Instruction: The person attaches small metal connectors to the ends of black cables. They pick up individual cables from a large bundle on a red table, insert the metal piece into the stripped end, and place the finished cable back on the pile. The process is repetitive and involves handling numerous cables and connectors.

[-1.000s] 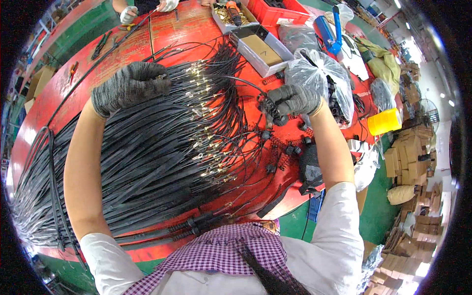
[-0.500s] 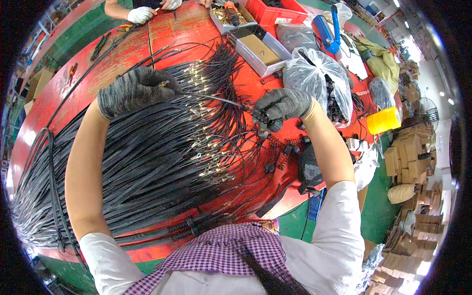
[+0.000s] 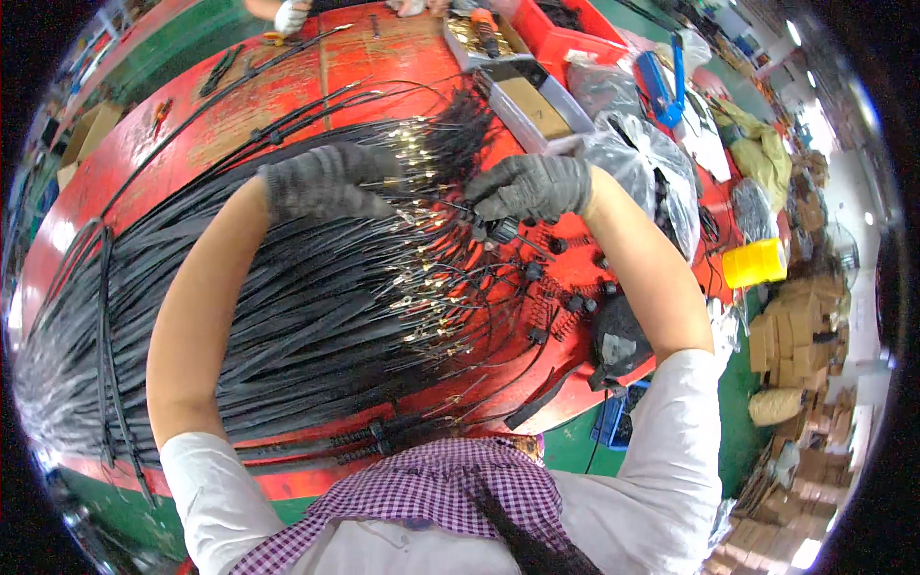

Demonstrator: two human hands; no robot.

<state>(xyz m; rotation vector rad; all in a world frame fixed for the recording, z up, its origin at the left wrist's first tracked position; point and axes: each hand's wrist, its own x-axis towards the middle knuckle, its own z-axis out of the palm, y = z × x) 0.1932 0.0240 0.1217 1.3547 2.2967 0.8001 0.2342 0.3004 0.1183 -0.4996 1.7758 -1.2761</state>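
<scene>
My left hand [image 3: 331, 182], in a dark grey knit glove, is over the upper part of a wide bundle of black cables [image 3: 278, 297], close to their metal-tipped ends [image 3: 417, 220]. Motion smears its fingers, so their grip is unclear. My right hand [image 3: 535, 188], gloved alike, is just right of those ends. Its fingers are closed round small black fittings [image 3: 500, 230], and a thin dark strand runs near the fingertips. Below that hand, black coil springs [image 3: 565, 295] and small black caps lie on the red table [image 3: 537, 388].
Across the table a person's white-gloved hand [image 3: 291, 15] shows. At the back stand a tray of brass-coloured parts [image 3: 467, 40], a red bin [image 3: 565, 40] and a grey box with cardboard [image 3: 539, 107]. A clear plastic bag [image 3: 623, 158], blue tool [image 3: 661, 86] and yellow spool [image 3: 754, 264] are on the right.
My left hand has moved right, nearer to my right hand and the cable ends. The cable stretched between the hands is less distinct now. The view has shifted slightly.
</scene>
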